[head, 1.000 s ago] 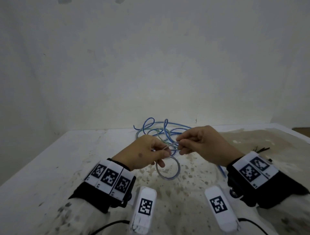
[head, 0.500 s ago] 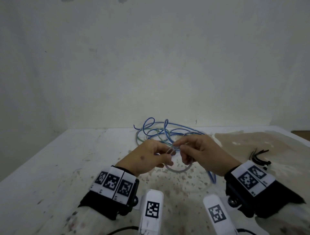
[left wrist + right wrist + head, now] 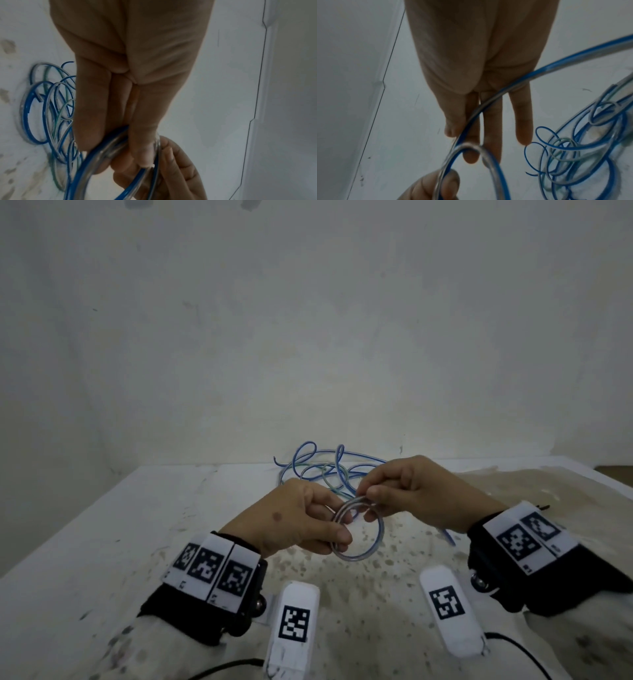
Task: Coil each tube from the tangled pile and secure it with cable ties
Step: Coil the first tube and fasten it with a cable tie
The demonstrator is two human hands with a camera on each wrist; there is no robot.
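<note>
A clear tube with a blue stripe is wound into a small coil [image 3: 357, 556] of about two turns, held above the table. My left hand [image 3: 344, 528] grips the coil's left side between thumb and fingers [image 3: 137, 135]. My right hand [image 3: 368, 498] pinches the coil's top; the same tube [image 3: 556, 67] runs across its fingers and trails off to the right [image 3: 445, 534]. The tangled pile [image 3: 325, 470] of blue, clear and greenish tubes lies just behind both hands and also shows in the wrist views [image 3: 51, 108] [image 3: 573, 155]. Black cable ties [image 3: 544, 506] peek out behind my right wrist.
The white table [image 3: 102, 542] is stained and speckled, with a brownish patch at the right [image 3: 548, 484]. A white wall [image 3: 308, 337] stands close behind the pile. Two white tagged blocks [image 3: 294, 621] [image 3: 445, 604] sit below my wrists.
My right hand has laid another turn of tube onto the coil in my left hand. The coil has tilted to face me, and the trailing length has shifted.
</note>
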